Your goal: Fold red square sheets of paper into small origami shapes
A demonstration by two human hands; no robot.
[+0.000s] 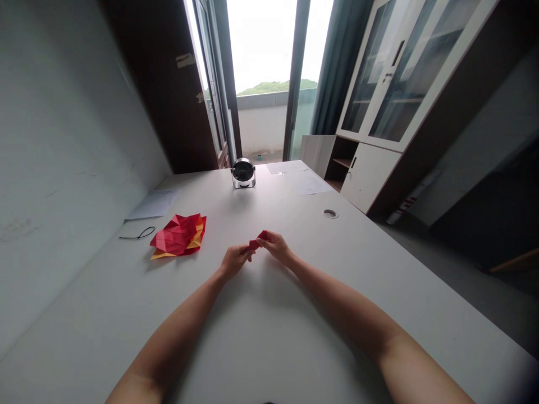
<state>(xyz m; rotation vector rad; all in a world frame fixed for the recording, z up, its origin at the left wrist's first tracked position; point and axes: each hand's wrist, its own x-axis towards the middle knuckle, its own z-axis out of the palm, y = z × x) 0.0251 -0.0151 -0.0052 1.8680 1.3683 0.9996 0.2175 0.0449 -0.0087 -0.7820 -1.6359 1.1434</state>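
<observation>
A small piece of folded red paper is held between my two hands, just above the white table. My left hand pinches its left end, and my right hand pinches its right end, with a red corner poking up past the fingers. Much of the paper is covered by the fingers, so its full shape cannot be made out. Off to the left lies a loose stack of creased red and yellow paper sheets, apart from both hands.
A black cord loop and white papers lie by the left wall. Toward the back stands a small round silver-framed device. A white tape roll and more sheets are on the right. Cabinets stand beyond the right edge.
</observation>
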